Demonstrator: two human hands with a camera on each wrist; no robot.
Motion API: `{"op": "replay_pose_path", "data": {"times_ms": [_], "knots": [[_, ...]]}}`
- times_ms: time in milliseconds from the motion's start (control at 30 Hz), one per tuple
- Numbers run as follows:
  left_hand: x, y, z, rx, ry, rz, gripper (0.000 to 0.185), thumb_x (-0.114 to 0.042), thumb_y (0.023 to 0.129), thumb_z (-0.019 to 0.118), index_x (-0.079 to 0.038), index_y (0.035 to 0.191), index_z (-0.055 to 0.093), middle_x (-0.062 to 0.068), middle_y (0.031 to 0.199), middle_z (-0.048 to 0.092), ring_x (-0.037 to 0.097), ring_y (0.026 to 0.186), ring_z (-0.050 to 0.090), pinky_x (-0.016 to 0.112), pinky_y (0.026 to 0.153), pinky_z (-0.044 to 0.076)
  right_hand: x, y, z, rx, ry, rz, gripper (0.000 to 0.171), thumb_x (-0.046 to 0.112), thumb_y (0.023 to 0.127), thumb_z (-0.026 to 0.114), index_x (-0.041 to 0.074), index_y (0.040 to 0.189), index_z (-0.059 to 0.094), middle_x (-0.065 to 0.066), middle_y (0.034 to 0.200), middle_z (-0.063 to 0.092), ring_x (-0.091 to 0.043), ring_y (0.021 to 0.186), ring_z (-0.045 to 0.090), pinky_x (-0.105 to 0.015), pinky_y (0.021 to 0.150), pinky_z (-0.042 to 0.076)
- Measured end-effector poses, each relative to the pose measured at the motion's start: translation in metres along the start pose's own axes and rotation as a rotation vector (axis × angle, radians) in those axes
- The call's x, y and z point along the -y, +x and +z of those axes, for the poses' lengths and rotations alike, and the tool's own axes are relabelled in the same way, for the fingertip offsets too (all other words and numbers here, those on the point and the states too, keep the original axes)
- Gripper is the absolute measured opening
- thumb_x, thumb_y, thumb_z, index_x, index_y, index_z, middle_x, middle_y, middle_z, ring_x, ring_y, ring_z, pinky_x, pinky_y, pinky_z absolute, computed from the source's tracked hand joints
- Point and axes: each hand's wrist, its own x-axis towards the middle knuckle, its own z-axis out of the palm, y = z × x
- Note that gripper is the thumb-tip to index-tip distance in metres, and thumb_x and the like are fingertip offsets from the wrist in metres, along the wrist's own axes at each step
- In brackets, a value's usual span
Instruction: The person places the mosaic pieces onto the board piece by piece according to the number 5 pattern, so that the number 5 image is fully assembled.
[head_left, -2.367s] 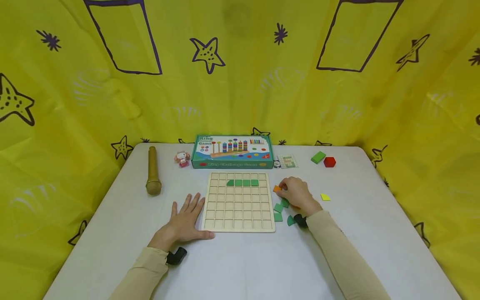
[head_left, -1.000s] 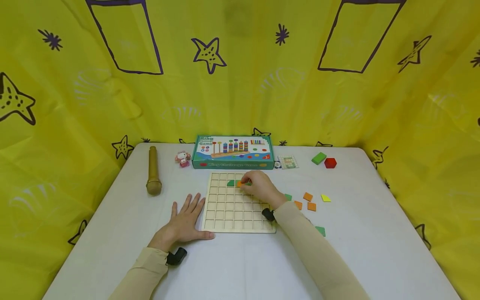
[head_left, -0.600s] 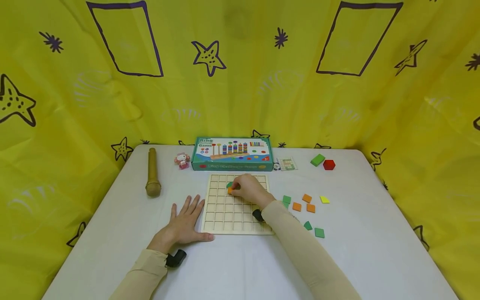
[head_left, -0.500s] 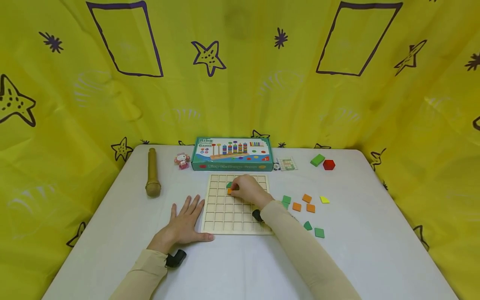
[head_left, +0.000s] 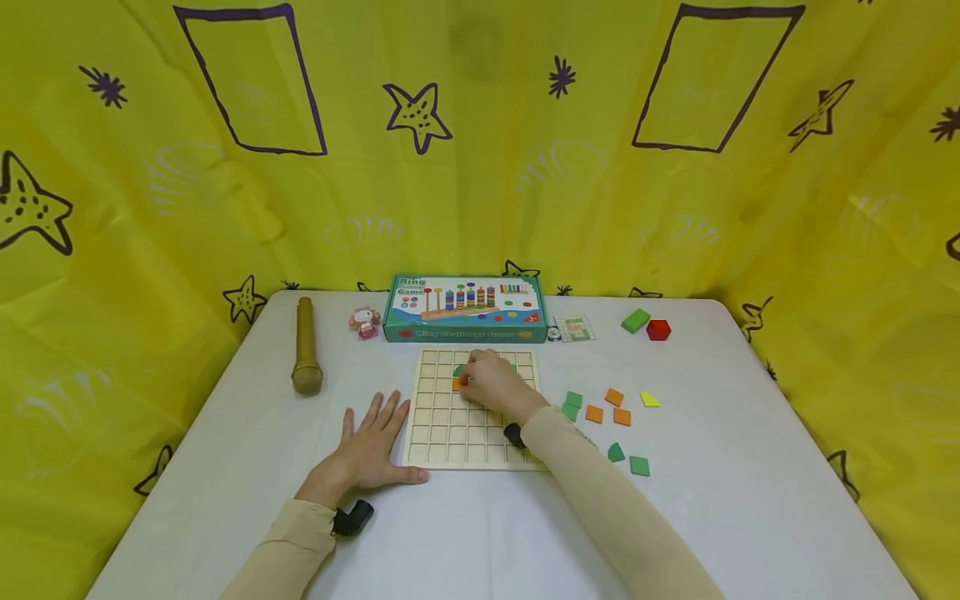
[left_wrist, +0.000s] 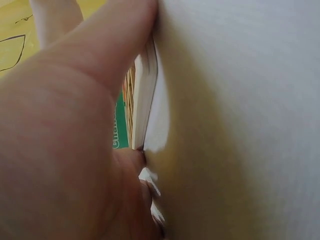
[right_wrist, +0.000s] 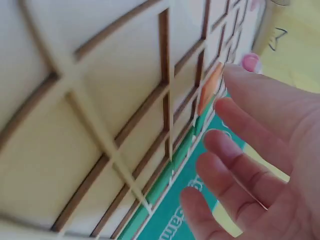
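Note:
A light wooden grid board (head_left: pixel 438 433) lies mid-table, bearing a row of green tiles (right_wrist: pixel 159 189) along its far part. One orange square tile (head_left: pixel 457 384) sits in a cell just in front of the green rounded tile (head_left: pixel 458 371) at the row's left end. My right hand (head_left: pixel 497 385) is over the board, hiding most of the green row. In the right wrist view its thumb and index fingertips are right at the orange tile, with the fingers loose and not gripping it. My left hand (head_left: pixel 369 450) rests flat, fingers spread, against the board's left edge.
Right of the board lie several loose tiles: orange ones (head_left: pixel 594 414), green ones (head_left: pixel 639 466) and a yellow one (head_left: pixel 649 400). Behind are a game box (head_left: pixel 465 310), a pattern card (head_left: pixel 576 327), a green block (head_left: pixel 635 320), a red hexagon (head_left: pixel 658 330), a doll (head_left: pixel 365 322) and a gold microphone (head_left: pixel 306 350).
My right hand has carried an orange tile from right of the board leftward onto the grid. It now sits in a cell, and the fingers have loosened off it. My left hand stays put.

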Motion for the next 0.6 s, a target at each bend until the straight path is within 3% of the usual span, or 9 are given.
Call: {"op": "replay_pose_path", "data": {"times_ms": [133, 300, 467, 600], "knots": [[0.001, 0.001, 0.001, 0.004, 0.008, -0.003, 0.123, -0.082, 0.068, 0.062, -0.007, 0.156, 0.021, 0.014, 0.162, 0.009, 0.038, 0.146, -0.001, 0.071, 0.104, -0.004, -0.004, -0.018, -0.011, -0.016, 0.080, 0.008, 0.021, 0.015, 0.094, 0.068, 0.005, 0.111, 0.073, -0.005, 0.105, 0.061, -0.023, 0.101, 0.055, -0.037, 0.089, 0.046], [0.001, 0.001, 0.000, -0.008, 0.010, 0.004, 0.122, -0.081, 0.068, 0.063, -0.006, 0.156, 0.021, 0.015, 0.162, 0.009, 0.038, 0.146, -0.001, 0.072, 0.104, -0.004, -0.023, -0.045, -0.027, -0.048, 0.095, 0.052, 0.022, 0.015, 0.095, 0.066, 0.005, 0.114, 0.071, -0.008, 0.114, 0.063, -0.029, 0.114, 0.053, -0.042, 0.098, 0.042], [0.001, 0.000, 0.000, -0.011, 0.011, 0.007, 0.123, -0.082, 0.068, 0.062, -0.006, 0.155, 0.022, 0.016, 0.161, 0.010, 0.039, 0.146, 0.000, 0.072, 0.104, -0.003, -0.051, -0.077, -0.041, -0.067, 0.086, 0.100, 0.026, 0.015, 0.095, 0.066, 0.001, 0.116, 0.070, -0.010, 0.114, 0.063, -0.031, 0.110, 0.053, -0.046, 0.096, 0.043], [0.001, 0.000, -0.001, -0.002, 0.017, 0.002, 0.122, -0.081, 0.068, 0.062, -0.006, 0.156, 0.021, 0.016, 0.161, 0.009, 0.039, 0.146, -0.001, 0.072, 0.104, -0.003, -0.070, -0.102, -0.050, -0.056, 0.093, 0.206, 0.028, 0.014, 0.094, 0.068, 0.000, 0.117, 0.069, -0.009, 0.110, 0.064, -0.028, 0.104, 0.052, -0.044, 0.093, 0.045]]}}
